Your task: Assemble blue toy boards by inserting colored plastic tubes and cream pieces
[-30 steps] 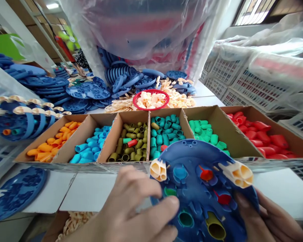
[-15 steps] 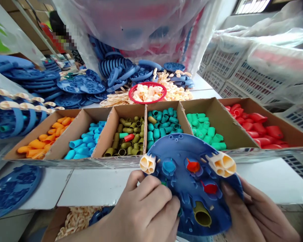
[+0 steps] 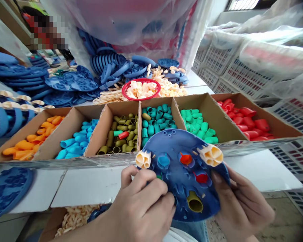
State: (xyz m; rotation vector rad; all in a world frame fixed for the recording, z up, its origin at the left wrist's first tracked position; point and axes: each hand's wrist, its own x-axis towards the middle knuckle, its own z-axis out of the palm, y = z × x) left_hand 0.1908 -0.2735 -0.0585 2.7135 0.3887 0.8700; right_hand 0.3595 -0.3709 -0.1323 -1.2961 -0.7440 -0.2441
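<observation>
Blue plastic disc [image 3: 176, 181] between hands, left [image 3: 146, 205] and right [image 3: 242, 201] both gripping edges.

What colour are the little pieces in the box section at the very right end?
The pieces in the far-right section are red, seen best in the head view.

stacked white crates [image 3: 254, 75], draped plastic sheeting [image 3: 275, 50], barred window [image 3: 243, 4]

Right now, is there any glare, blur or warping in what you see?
Head view: edges look stretched, the cardboard box seems bowed; glare whitens the plastic sheeting and the window; a pixelated patch sits upper left, the upper-right corner is dark; the blue disc is fairly sharp.
</observation>
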